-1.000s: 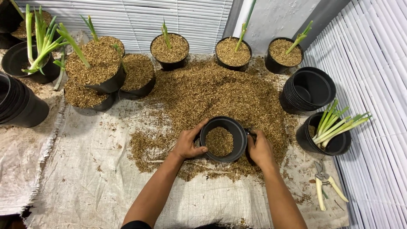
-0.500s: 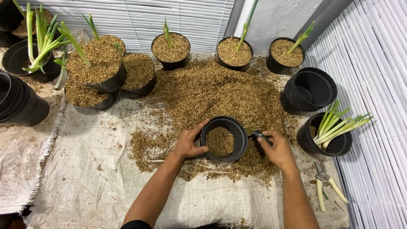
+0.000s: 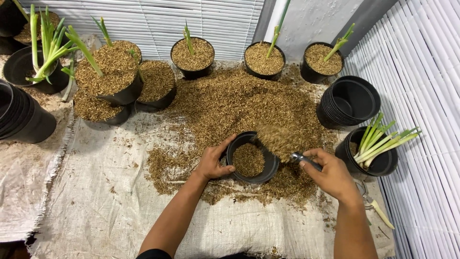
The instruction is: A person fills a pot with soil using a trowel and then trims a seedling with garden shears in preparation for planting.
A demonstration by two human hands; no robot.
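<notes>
Dry brown husk [image 3: 280, 139] is heaped on the scoop [image 3: 287, 146] that my right hand [image 3: 330, 175] has clamped by its dark handle, fingers wrapped round the grip. The load hangs over the rim of the black pot [image 3: 229, 152] at about two o'clock from the pot's centre. My left hand [image 3: 213, 163] is closed on that pot's rim at nine o'clock, thumb hooked inside, holding it where it sits on the woven sack [image 3: 96, 206], partly filled with husk.

The scoop's long axis runs from my right hand up toward ten o'clock, bowl end leading, so the pot's mouth lies just below and left of the load. My hands are apart, with the pot between them; the left touches it and the right does not.

Beyond, at twelve o'clock, spreads the husk pile [image 3: 239, 100]. At three o'clock stands a pot of cut green shoots [image 3: 383, 141], with a stack of empty pots [image 3: 350, 100] behind it and pruning shears [image 3: 376, 211] near my right wrist.
</notes>
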